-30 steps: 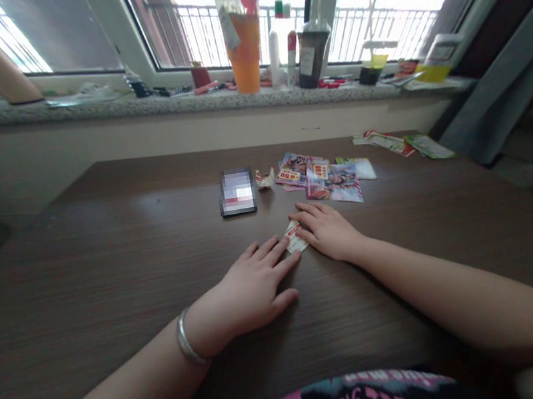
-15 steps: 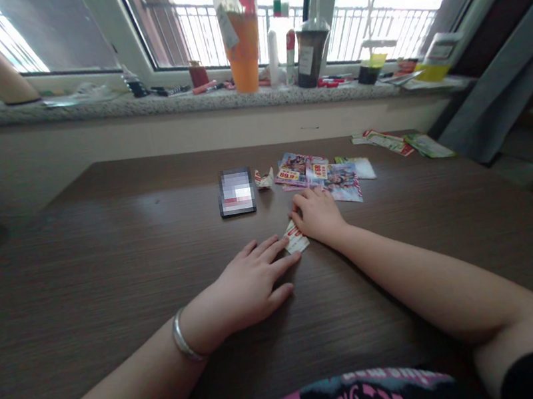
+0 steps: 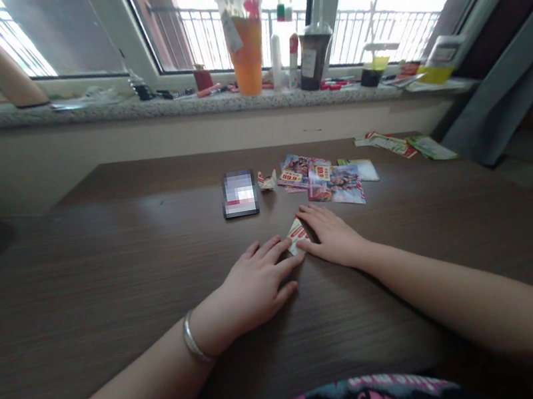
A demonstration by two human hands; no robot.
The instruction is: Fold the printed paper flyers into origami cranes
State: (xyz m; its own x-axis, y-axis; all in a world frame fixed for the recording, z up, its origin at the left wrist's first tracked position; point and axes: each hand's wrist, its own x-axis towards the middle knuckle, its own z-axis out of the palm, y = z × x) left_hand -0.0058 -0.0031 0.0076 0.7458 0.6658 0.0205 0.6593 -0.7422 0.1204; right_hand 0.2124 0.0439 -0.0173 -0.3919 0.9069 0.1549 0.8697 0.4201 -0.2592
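Note:
A small piece of white paper (image 3: 296, 234) with red print lies folded flat on the brown table, between my two hands. My left hand (image 3: 264, 281) rests on the table with fingers spread, its fingertips touching the paper's left and lower edge. From the right, my right hand (image 3: 334, 236) lies with fingers stretched out and the thumb touching the paper's right side. Just beyond is a crumpled or folded paper piece (image 3: 267, 180) with red and white print, standing beside a device with a blurred screen (image 3: 238, 194).
Colourful printed leaflets (image 3: 334, 182) overlap behind my right hand. Green and red wrappers (image 3: 389, 141) lie at the table's far right. On the windowsill (image 3: 181, 105) stand a tall orange drink cup (image 3: 245, 48), a dark drink cup (image 3: 315, 57) and several small bottles.
My right hand has drawn back toward me and its fingers have straightened, uncovering more of the paper. My left hand stays about where it was on the paper. The view has shifted slightly.

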